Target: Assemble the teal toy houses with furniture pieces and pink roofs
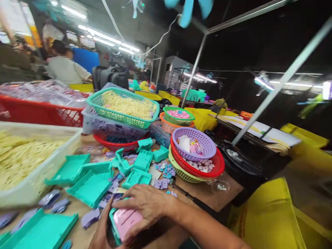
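At the lower middle of the head view is a small teal plastic case with a glossy pink panel (127,221), close to me and tilted. My left hand (101,226) grips its left side, with most of the palm cut off by the bottom edge. Across its top and right side lies my right hand (145,204), fingers bent round it and thumb near the lower edge. Teal molded trays (90,188) and a teal frame piece (137,178) lie just beyond. Small purple plastic parts (90,218) are scattered beside my left hand.
A white bin of pale yellow parts (59,148) stands left. Behind are a teal basket (119,117), a red crate (46,112) and stacked bowls, the top one purple (207,152). A black-handled tool (190,196) lies right. A yellow carton (267,214) stands beside the table. One person sits far left.
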`<state>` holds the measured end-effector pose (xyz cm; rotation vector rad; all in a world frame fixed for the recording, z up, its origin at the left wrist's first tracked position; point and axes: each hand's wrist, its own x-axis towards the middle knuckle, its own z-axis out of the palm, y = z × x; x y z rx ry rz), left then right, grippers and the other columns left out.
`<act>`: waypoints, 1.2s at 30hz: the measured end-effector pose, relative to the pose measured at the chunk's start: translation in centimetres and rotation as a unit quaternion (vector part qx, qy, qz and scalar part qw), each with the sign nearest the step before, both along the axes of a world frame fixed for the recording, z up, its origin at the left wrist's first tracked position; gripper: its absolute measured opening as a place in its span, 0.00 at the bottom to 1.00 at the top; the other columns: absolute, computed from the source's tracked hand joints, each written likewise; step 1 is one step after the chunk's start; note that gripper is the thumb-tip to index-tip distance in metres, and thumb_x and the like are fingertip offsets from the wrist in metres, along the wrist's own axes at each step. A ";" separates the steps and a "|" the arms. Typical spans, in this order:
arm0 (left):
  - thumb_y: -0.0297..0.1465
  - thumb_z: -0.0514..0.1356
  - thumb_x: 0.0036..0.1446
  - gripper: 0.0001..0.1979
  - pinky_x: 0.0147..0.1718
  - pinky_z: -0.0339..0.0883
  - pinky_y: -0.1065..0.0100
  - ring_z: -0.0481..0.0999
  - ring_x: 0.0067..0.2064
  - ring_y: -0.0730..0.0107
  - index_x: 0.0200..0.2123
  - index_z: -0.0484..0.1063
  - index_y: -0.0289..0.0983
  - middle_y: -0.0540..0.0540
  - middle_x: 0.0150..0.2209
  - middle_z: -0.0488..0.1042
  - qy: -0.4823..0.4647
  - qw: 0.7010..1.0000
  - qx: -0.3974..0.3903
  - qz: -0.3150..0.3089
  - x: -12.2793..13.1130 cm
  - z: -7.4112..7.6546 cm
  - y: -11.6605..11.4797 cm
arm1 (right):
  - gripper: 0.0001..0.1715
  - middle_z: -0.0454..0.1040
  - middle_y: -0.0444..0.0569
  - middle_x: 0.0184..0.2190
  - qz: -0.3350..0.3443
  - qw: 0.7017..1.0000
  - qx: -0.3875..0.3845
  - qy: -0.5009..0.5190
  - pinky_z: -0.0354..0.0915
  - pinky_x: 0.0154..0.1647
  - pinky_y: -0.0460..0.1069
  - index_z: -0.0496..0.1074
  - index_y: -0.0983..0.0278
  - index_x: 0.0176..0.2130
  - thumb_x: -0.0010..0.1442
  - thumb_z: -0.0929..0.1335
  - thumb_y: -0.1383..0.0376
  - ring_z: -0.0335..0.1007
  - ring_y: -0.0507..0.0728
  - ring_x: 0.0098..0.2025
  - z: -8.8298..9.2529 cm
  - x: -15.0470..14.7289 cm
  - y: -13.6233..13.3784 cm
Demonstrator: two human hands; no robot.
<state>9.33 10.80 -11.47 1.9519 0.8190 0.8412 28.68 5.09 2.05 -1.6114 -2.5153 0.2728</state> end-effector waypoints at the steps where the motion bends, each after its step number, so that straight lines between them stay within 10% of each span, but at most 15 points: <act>1: 0.46 0.66 0.48 0.49 0.60 0.63 0.47 0.64 0.64 0.42 0.68 0.48 0.37 0.34 0.64 0.63 0.010 1.000 -0.007 -0.005 -0.2 0.6 -0.3 | 0.48 0.63 0.52 0.61 0.003 1.000 -0.006 0.006 0.61 0.58 0.54 0.52 0.53 0.67 0.57 0.67 0.39 0.63 0.61 0.59 -0.1 0.0 0.0; 8: 0.41 0.70 0.43 0.58 0.64 0.55 0.43 0.58 0.67 0.40 0.70 0.40 0.39 0.32 0.66 0.58 0.015 0.995 -0.025 -0.092 -0.8 3.0 -0.4 | 0.65 0.63 0.56 0.58 0.008 0.998 -0.059 0.032 0.63 0.55 0.59 0.49 0.55 0.68 0.42 0.72 0.34 0.63 0.66 0.54 -0.6 -0.1 0.9; 28: 0.37 0.65 0.52 0.57 0.66 0.49 0.43 0.48 0.70 0.43 0.71 0.26 0.35 0.31 0.71 0.42 0.035 0.994 -0.013 -0.098 -1.0 3.7 -0.5 | 0.59 0.61 0.57 0.61 -0.068 0.997 0.022 0.042 0.53 0.61 0.65 0.53 0.59 0.67 0.48 0.69 0.34 0.55 0.69 0.60 -2.3 -1.6 1.5; 31: 0.41 0.65 0.55 0.51 0.66 0.49 0.43 0.46 0.71 0.44 0.71 0.35 0.38 0.32 0.71 0.46 0.066 0.993 0.058 -0.082 -1.9 6.9 -0.6 | 0.47 0.62 0.56 0.59 -0.056 0.986 0.089 0.131 0.55 0.61 0.65 0.59 0.59 0.64 0.55 0.67 0.38 0.57 0.67 0.60 -0.5 -2.0 0.7; 36: 0.46 0.54 0.62 0.29 0.63 0.60 0.49 0.60 0.66 0.48 0.64 0.61 0.43 0.42 0.64 0.62 0.008 0.994 0.093 -0.054 -8.1 16.9 -5.4 | 0.30 0.66 0.57 0.51 -0.029 0.930 0.206 0.302 0.65 0.54 0.61 0.65 0.59 0.58 0.69 0.53 0.47 0.65 0.65 0.55 4.4 -3.6 -6.2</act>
